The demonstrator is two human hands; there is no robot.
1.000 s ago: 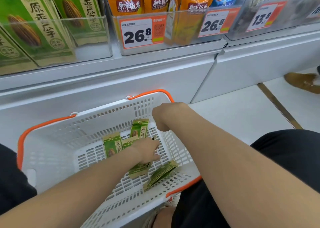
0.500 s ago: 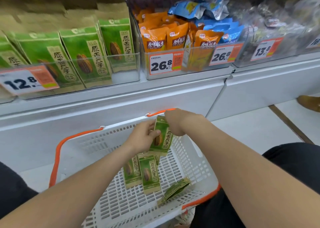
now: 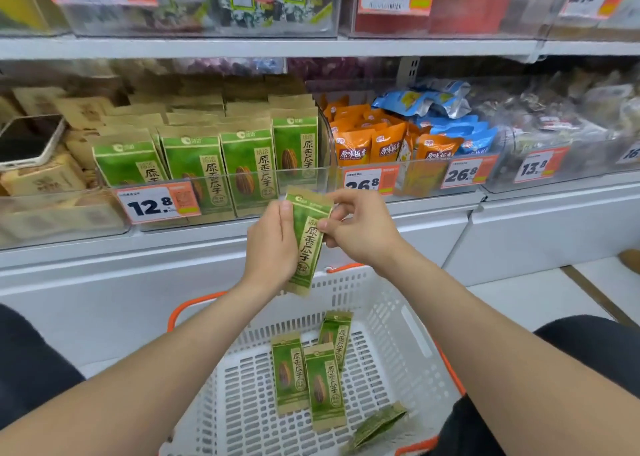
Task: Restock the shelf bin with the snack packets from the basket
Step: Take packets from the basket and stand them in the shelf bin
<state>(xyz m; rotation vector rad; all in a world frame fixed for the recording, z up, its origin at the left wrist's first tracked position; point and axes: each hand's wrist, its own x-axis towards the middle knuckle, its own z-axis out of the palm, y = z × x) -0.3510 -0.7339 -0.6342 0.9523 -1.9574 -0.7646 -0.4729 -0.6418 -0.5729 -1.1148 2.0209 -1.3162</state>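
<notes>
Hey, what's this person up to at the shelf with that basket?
A person is restocking snacks. Both hands, left and right, hold one green packet up in front of the clear shelf bin, the one tagged 12.8, which already holds rows of the same packets. It has not gone in yet. Four more packets lie in the white basket below.

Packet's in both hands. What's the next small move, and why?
Probably lift the held packet over the front wall of the 12.8 bin and stand it among the matching upright packets. The left hand and right hand hold it just in front of that bin, and more lie in the basket.
</notes>
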